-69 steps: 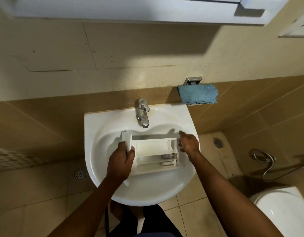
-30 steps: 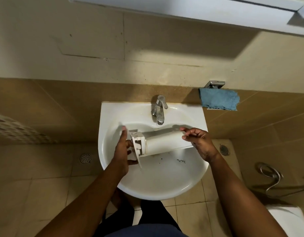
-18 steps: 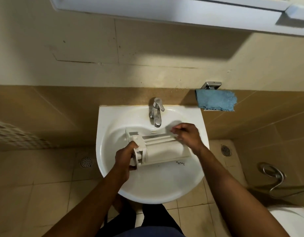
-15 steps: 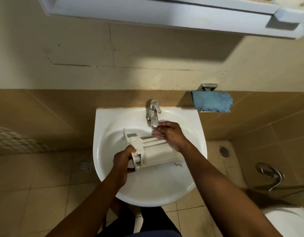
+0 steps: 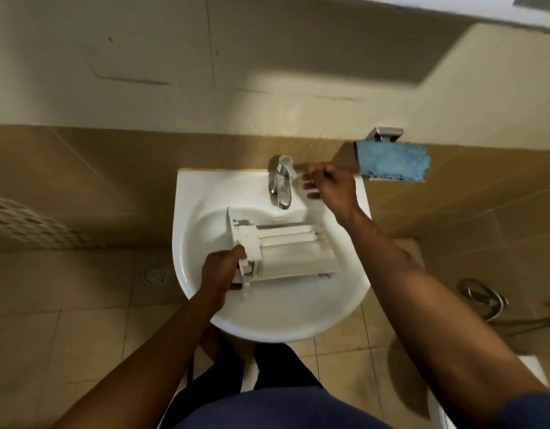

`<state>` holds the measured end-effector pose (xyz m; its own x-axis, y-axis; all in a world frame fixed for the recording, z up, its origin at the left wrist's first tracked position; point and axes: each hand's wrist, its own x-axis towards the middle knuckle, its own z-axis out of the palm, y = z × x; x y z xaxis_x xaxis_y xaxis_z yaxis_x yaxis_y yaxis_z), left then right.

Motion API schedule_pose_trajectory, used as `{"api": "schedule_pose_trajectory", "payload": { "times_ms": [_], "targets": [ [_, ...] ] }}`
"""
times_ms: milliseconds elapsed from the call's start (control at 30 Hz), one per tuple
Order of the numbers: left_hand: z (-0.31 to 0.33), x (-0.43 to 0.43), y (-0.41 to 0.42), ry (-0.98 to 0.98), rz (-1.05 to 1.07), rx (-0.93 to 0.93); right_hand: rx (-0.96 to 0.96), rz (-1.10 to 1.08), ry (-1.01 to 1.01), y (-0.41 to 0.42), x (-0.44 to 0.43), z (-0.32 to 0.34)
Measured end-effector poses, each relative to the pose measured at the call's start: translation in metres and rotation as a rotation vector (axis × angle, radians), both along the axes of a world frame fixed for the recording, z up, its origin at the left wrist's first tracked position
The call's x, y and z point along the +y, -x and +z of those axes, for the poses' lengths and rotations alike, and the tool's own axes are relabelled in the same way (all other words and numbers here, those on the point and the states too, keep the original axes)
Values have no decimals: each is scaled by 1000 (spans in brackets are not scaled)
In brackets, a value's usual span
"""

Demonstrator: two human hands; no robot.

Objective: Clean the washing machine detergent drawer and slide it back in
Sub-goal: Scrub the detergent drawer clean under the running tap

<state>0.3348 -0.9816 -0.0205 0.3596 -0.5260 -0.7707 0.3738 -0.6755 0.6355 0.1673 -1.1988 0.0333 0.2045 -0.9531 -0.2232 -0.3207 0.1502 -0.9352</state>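
The drawer [image 5: 295, 252] lies underside up in the sink [image 5: 283, 311], under the tap [image 5: 281, 184]. The left hand [image 5: 221, 270] grips its front end. The right hand [image 5: 329, 187] has let go of the far end and risen beside the tap, fingers loose and empty. Rinsing probably comes next, and dark specks [image 5: 324, 275] shaken out lie beside the drawer.

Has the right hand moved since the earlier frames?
Yes. The right hand left the drawer and went up beside the tap.
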Motion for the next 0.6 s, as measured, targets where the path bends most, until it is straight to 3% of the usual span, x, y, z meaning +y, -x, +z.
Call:
{"api": "schedule_pose_trajectory", "payload": {
  "times_ms": [200, 600],
  "targets": [
    [12, -5, -1, 20, -14, -8, -17, 142, -6, -12, -6, 9],
    [13, -4, -1, 18, -24, -1, -35, -9, -107, -21, 3, 11]
  ]
}}
